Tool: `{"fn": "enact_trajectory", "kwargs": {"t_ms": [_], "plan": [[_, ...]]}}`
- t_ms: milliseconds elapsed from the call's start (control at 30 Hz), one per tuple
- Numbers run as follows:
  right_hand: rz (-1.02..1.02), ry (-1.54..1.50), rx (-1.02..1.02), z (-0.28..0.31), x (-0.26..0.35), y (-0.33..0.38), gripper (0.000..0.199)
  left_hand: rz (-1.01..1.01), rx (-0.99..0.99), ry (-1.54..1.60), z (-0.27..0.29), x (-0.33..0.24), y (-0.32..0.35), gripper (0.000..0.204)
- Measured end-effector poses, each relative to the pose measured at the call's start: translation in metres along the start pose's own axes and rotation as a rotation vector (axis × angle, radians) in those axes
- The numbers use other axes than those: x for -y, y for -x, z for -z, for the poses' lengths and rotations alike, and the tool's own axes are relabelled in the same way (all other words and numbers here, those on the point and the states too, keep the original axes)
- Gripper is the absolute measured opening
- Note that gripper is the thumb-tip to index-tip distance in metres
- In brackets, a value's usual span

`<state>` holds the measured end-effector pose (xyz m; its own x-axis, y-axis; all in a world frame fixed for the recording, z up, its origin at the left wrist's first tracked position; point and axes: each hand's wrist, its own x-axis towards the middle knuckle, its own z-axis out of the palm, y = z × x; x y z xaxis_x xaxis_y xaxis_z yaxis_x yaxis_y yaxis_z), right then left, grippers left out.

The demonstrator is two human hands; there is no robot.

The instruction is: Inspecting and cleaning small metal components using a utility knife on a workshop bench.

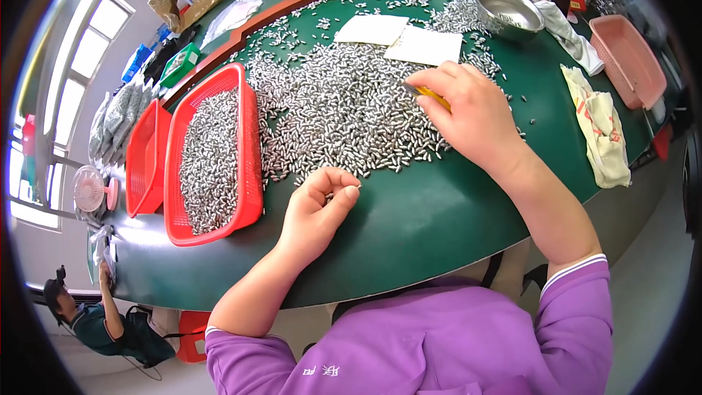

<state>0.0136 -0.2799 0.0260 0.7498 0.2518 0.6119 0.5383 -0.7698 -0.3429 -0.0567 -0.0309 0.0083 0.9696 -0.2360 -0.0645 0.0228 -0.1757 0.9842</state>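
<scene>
A wide spread of small shiny, bullet-shaped metal parts point(344, 102) covers much of the green table point(409, 212). Over its right side my right hand point(472, 110) is closed around a slim yellow tool point(433, 95) with a dark tip; its exact kind is hidden by the fingers. Near the front edge of the spread, my left hand point(319, 208) is curled with the thumb against the fingers. Something small shows at its fingertips, too little to name. To the left of that hand stands a red plastic basket point(252, 153) full of the same metal parts.
Beyond the heap lie white paper sheets point(424, 45) and a metal bowl point(510, 11). A pink basket point(630, 58) and a cream cloth point(596, 128) are at the right. Another red basket point(146, 157) and a small fan point(91, 189) stand left. A co-worker point(110, 329) is at the lower left.
</scene>
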Motion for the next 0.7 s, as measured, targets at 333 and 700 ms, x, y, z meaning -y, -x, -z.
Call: {"fn": "enact_trajectory", "kwargs": {"t_ms": [333,700], "plan": [[0.168,-0.103,0.016,-0.012,0.009,-0.001,0.024,0.337,0.300,0.777,0.006,-0.008,-0.003,0.013],[0.311,-0.257,0.312,-0.022,0.028,0.010,0.012,0.262,0.258,0.819,0.010,0.006,-0.007,0.016]]}}
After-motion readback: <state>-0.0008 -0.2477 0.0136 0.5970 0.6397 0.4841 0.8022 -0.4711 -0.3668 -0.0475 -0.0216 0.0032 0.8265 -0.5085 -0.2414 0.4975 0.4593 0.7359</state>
